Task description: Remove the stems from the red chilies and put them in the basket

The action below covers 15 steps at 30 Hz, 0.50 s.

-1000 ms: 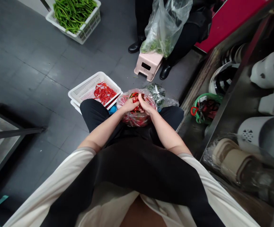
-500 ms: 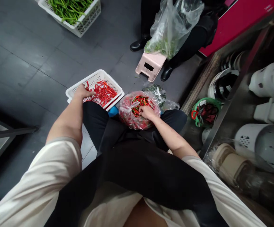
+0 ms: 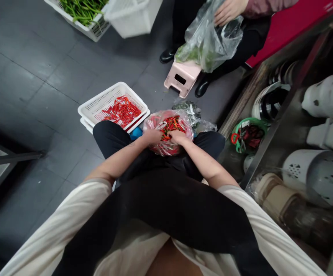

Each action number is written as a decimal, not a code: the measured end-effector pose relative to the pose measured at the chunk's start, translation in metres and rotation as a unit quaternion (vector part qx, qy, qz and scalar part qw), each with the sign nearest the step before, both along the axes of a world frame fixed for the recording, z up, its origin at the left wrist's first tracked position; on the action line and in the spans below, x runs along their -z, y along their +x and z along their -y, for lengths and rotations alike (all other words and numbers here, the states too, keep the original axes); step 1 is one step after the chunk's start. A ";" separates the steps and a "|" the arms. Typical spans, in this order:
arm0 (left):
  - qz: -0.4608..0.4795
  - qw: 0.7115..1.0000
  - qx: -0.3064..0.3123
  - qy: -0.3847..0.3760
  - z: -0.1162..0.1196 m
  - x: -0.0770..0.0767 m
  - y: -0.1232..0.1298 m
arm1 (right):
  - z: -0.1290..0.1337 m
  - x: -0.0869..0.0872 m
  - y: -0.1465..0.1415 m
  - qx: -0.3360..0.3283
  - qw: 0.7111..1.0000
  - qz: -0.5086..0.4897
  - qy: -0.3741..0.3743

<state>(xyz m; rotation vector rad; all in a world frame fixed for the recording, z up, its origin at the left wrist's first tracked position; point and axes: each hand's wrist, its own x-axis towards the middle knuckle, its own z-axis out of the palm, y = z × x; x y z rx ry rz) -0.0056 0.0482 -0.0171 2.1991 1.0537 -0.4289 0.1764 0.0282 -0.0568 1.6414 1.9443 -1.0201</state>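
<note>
A clear plastic bag (image 3: 166, 148) of red and green chillies (image 3: 174, 123) rests in my lap between my knees. My left hand (image 3: 153, 137) is at the bag's left side, its closed fingertips at the chillies. Close beside it, my right hand (image 3: 177, 137) reaches in from the right with fingers curled on the chillies. What either hand pinches is too small to make out. Left of the bag, past my left knee, a white perforated basket (image 3: 93, 106) holds red chillies (image 3: 124, 111).
A basket of green peppers (image 3: 97, 32) and a white bin (image 3: 133, 17) are at the top. Another person's hand (image 3: 230, 11) holds a plastic bag over a pink stool (image 3: 182, 78). Shelves with pots (image 3: 315, 174) and a green basket (image 3: 249, 122) line the right.
My left hand has moved from the white basket to the chilli bag, beside my right hand. A white bin and the other person's hand have come into view at the top.
</note>
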 end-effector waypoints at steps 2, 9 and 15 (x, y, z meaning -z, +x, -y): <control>-0.078 0.997 0.009 -0.005 0.013 0.004 -0.005 | 0.003 0.002 0.014 0.050 0.998 -0.042 0.003; 0.126 0.964 -0.233 -0.023 0.011 0.001 -0.010 | 0.015 -0.002 0.035 0.291 0.893 -0.344 0.024; 0.380 0.766 -0.453 -0.253 0.012 0.002 0.030 | 0.017 -0.020 0.029 0.397 0.792 -0.459 -0.061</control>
